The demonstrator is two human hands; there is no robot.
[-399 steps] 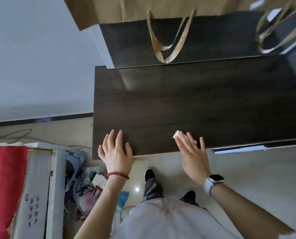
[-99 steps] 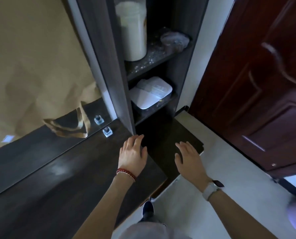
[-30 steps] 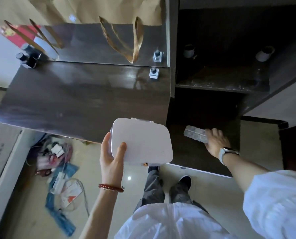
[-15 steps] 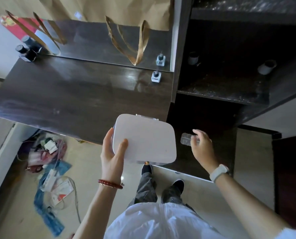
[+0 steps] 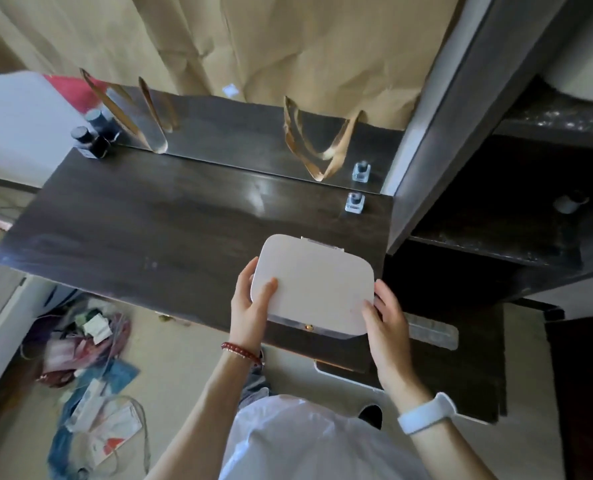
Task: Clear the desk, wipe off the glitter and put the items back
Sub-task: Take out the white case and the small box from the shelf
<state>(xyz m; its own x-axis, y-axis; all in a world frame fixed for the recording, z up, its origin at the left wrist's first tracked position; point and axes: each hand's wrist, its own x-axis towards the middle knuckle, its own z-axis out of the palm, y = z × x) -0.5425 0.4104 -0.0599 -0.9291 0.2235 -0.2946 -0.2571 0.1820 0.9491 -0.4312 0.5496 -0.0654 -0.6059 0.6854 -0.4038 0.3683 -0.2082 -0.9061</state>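
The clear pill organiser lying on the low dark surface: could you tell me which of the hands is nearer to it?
Right. The right hand grips the white box at its right edge, just beside the clear pill organiser; the left hand holds the box's far left edge.

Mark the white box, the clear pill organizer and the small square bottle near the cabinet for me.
white box (image 5: pixel 314 287), head view, middle of its lid.
clear pill organizer (image 5: pixel 433 331), head view, middle of its visible part.
small square bottle (image 5: pixel 354 203), head view, its clear body.
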